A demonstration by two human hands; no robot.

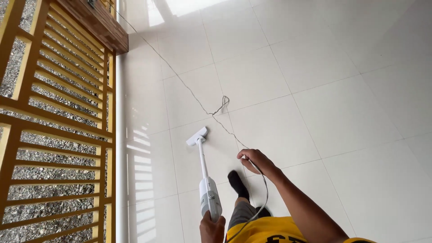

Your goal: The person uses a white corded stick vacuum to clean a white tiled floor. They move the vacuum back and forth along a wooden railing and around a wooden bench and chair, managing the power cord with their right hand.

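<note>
Nearest the camera, the left hand [211, 228] is wrapped around the top of a white stick vacuum [209, 198], gripping its handle at the bottom edge of the view. Beside it shows the front of a yellow shirt [265, 230] and a leg in grey shorts, ending in a dark sock [237, 183] planted on the white tiled floor [315, 112]. The right hand [255, 160] is stretched forward and closed on a thin grey power cord [265, 189], which loops back from the fingers toward the body. From the vacuum's body a slim white tube runs forward and down to the flat floor head [197, 136], resting on the tiles just ahead of the foot. Further out, the cord makes a small twisted loop on the floor, then trails away toward the top left. Along the left side stands a yellow slatted railing [58, 135], with gravel visible through it.
</note>
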